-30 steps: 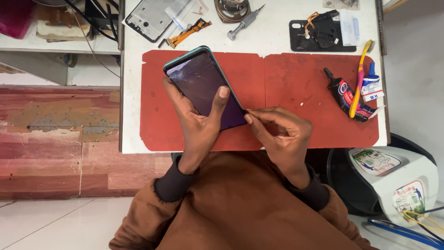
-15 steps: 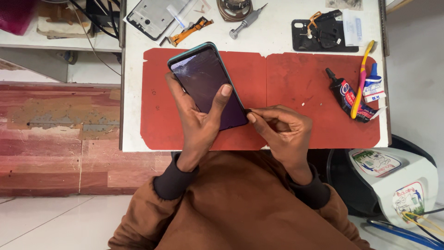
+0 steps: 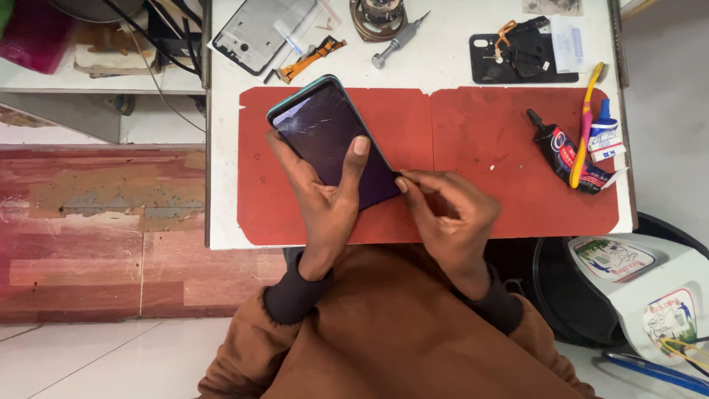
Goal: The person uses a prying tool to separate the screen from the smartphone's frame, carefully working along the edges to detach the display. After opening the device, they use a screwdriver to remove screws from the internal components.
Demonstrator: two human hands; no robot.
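Observation:
My left hand (image 3: pixel 325 203) holds a smartphone (image 3: pixel 325 133) with a teal frame and a dark, cracked screen, thumb resting on the glass. The phone is tilted above a red work mat (image 3: pixel 473 125) on the white table (image 3: pixel 443 70). My right hand (image 3: pixel 450 214) has its fingertips pinched at the phone's lower right edge. Whether a small tool sits between those fingers I cannot tell.
Above the mat lie a bare phone frame (image 3: pixel 262 33), an orange flex cable (image 3: pixel 310 59), a screwdriver (image 3: pixel 399 41), a round part (image 3: pixel 378 16) and a black phone part (image 3: pixel 521 52). A black glue tube (image 3: pixel 561 151), a toothbrush (image 3: pixel 583 125) and a small bottle (image 3: pixel 605 137) sit right.
Both hands and the phone stay almost where they were. My right fingertips have slid slightly along the phone's lower right edge.

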